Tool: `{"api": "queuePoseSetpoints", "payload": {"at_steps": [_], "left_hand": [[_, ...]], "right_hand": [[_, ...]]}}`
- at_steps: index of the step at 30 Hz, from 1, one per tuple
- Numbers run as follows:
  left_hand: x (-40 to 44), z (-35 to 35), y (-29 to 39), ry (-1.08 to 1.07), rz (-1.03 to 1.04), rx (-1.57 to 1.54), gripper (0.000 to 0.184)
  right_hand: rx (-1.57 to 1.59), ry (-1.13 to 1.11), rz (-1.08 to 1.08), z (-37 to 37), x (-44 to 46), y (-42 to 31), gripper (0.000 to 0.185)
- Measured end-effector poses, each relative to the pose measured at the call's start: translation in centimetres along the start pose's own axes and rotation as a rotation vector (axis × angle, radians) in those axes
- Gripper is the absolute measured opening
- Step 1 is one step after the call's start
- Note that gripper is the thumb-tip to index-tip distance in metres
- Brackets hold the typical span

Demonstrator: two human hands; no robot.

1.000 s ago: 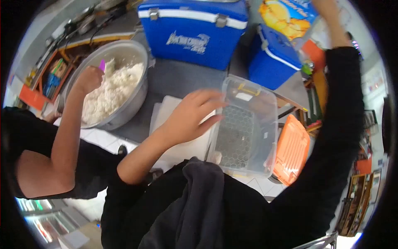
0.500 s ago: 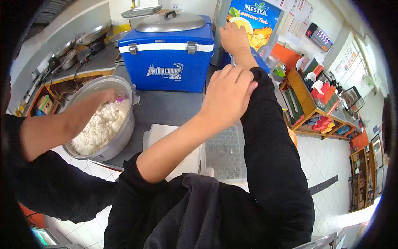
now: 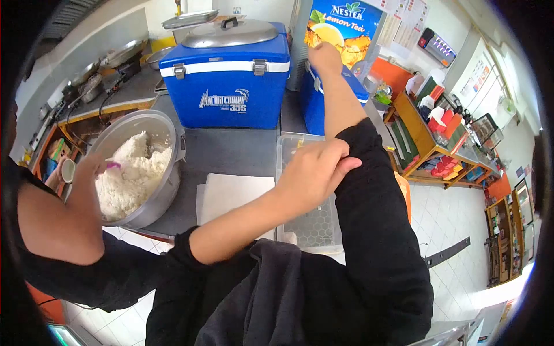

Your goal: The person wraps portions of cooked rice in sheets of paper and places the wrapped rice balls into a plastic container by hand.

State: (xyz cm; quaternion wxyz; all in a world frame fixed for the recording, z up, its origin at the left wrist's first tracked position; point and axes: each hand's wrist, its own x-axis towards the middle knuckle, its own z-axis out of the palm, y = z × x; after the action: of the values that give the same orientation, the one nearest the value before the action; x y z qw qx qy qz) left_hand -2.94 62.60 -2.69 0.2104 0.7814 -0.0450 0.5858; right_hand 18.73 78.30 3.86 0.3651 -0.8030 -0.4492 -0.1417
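Note:
My left hand [image 3: 317, 173] is closed on the rolled cuff of my black right sleeve [image 3: 365, 144], near the elbow. My right arm reaches forward, and my right hand [image 3: 325, 59] is loosely curled in front of the lemon tea dispenser [image 3: 352, 43], with nothing visible in it. Below my left forearm lie sheets of white paper [image 3: 234, 193] and a clear plastic container [image 3: 314, 228] with a hexagon pattern, partly covered by my arm.
At left, a co-worker's hand [image 3: 86, 176] holds a purple-handled utensil [image 3: 113, 165] in white rice [image 3: 130, 187] inside a large pot [image 3: 167, 196]; another hand holds a small cup [image 3: 68, 170]. A blue cooler [image 3: 231, 86] with a metal lid [image 3: 228, 33] stands behind, a smaller blue cooler [image 3: 314, 106] beside it.
My left hand has moved lower in view, still gripping the sleeve, and more of my right forearm shows. The co-worker's hand has drawn back leftward in the pot, and a cup has come into view.

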Motion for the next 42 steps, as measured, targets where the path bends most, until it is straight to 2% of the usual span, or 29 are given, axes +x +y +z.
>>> {"api": "queuePoseSetpoints", "payload": {"at_steps": [1, 2, 4, 6, 8, 10, 12, 13, 15, 17, 18, 19, 20, 22, 24, 26, 28, 29, 30, 31, 32, 33, 34, 35, 36, 37, 38, 40, 42], "left_hand": [[0.0, -0.5, 0.2, -0.071, -0.128, -0.065, 0.021], [-0.1, -0.8, 0.5, -0.142, -0.26, -0.132, 0.022], [-0.8, -0.2, -0.8, -0.046, -0.192, -0.163, 0.021], [-1.6, 0.4, -1.7, 0.044, -0.133, -0.2, 0.021], [-2.1, 0.4, -2.1, -0.031, -0.075, -0.138, 0.021], [-3.0, 1.0, -1.2, -0.082, -0.075, -0.073, 0.02], [-3.1, 1.3, -0.7, -0.13, -0.086, -0.005, 0.02], [-2.6, 1.1, -0.5, -0.108, -0.081, -0.057, 0.018], [-2.3, 0.5, 0.4, -0.089, -0.08, -0.107, 0.017], [-2.2, -0.7, 1.8, -0.549, 0.056, -0.47, 0.012], [-2.1, -0.9, 3.4, -0.673, 0.069, -0.608, 0.012], [-2.4, -1.0, 5.0, -0.796, 0.083, -0.744, 0.013], [-3.0, -0.7, 5.6, -0.816, 0.101, -0.752, 0.016], [-4.1, -0.2, 5.2, -0.817, 0.084, -0.795, 0.019], [-4.9, 0.1, 5.0, -0.896, 0.023, -0.794, 0.018], [-5.8, -0.2, 4.3, -0.965, -0.069, -0.814, 0.018], [-6.4, -1.0, 2.4, -0.759, -0.126, -0.919, 0.016], [-7.4, -2.6, 1.3, -0.735, -0.185, -0.721, 0.014], [-9.2, -4.4, 0.2, -0.685, -0.307, -0.536, 0.012], [-11.5, -6.0, -0.9, -0.636, -0.429, -0.35, 0.011], [-14.2, -7.2, -2.0, -0.472, -0.538, -0.265, 0.011], [-16.4, -8.8, -2.6, -0.496, -0.861, -0.171, 0.013], [-19.2, -10.1, -3.9, -0.395, -0.945, -0.085, 0.015], [-21.3, -10.7, -5.0, -0.294, -1.02, 0.003, 0.018], [-21.6, -11.0, -6.1, -0.298, -1.028, 0.203, 0.019], [-21.3, -11.2, -7.9, -0.301, -1.031, 0.403, 0.021], [-20.3, -11.0, -10.4, -0.255, -0.936, 0.411, 0.024], [-15.6, -10.4, -14.8, -0.254, -0.663, 0.574, 0.018], [-15.0, -9.3, -20.7, -0.195, -0.414, 0.748, 0.014]], "right_hand": [[0.62, -0.112, 0.353, 0.2, 0.9, 0.1, 0.015], [0.622, -0.113, 0.355, 0.2, 1.2, 0.7, 0.015], [1.722, -0.413, 0.851, -0.4, 1.7, 1.4, 0.021], [1.696, -0.381, 0.769, -0.6, 1.7, 2.4, 0.022], [1.948, 0.05, 0.874, -0.7, 2.3, 2.9, 0.016], [2.012, 0.068, 0.9, -1.5, 2.5, 3.7, 0.013], [2.229, 0.13, 1.017, -2.0, 3.0, 5.0, 0.014], [2.314, 0.155, 0.938, -2.0, 3.4, 5.7, 0.016], [2.427, 0.205, 0.972, -2.2, 3.8, 6.6, 0.017], [2.545, 0.236, 1.024, -2.7, 4.3, 7.5, 0.02], [2.543, 0.242, 1.026, -3.0, 4.3, 8.0, 0.02], [2.46, 0.351, 0.872, -3.2, 4.1, 8.3, 0.021], [2.367, 0.449, 0.727, -3.4, 3.9, 8.7, 0.023], [2.486, 0.569, 0.621, -4.2, 3.5, 10.5, 0.029], [2.74, 0.536, 0.246, -4.4, 0.7, 10.7, 0.029], [2.57, 0.333, 0.107, -3.9, -4.5, 9.2, 0.025], [2.285, -0.088, 0.068, -1.1, -12.3, 7.3, 0.021], [1.934, -0.348, -0.096, 1.9, -16.9, 7.7, 0.016], [1.018, -0.278, 0.056, 4.2, -23.0, 7.4, 0.013], [0.806, -0.416, -0.345, 5.3, -28.1, 6.8, 0.013], [0.727, -0.707, -0.532, 5.5, -31.2, 6.4, 0.022], [0.659, -0.696, -0.649, 6.4, -34.7, 6.5, 0.018], [0.677, -0.709, -0.641, 6.6, -36.3, 6.0, 0.018], [0.763, -0.798, -0.487, 6.8, -37.5, 5.5, 0.016], [0.841, -0.889, -0.322, 6.9, -38.5, 4.8, 0.015], [0.899, -0.852, -0.421, 6.7, -38.0, 3.2, 0.016], [0.955, -0.81, -0.521, 6.2, -36.6, 0.6, 0.018], [1.02, -0.882, -0.648, 3.7, -34.0, -5.8, 0.02], [0.805, -0.847, -0.722, 2.6, -33.0, -10.3, 0.026]]}}
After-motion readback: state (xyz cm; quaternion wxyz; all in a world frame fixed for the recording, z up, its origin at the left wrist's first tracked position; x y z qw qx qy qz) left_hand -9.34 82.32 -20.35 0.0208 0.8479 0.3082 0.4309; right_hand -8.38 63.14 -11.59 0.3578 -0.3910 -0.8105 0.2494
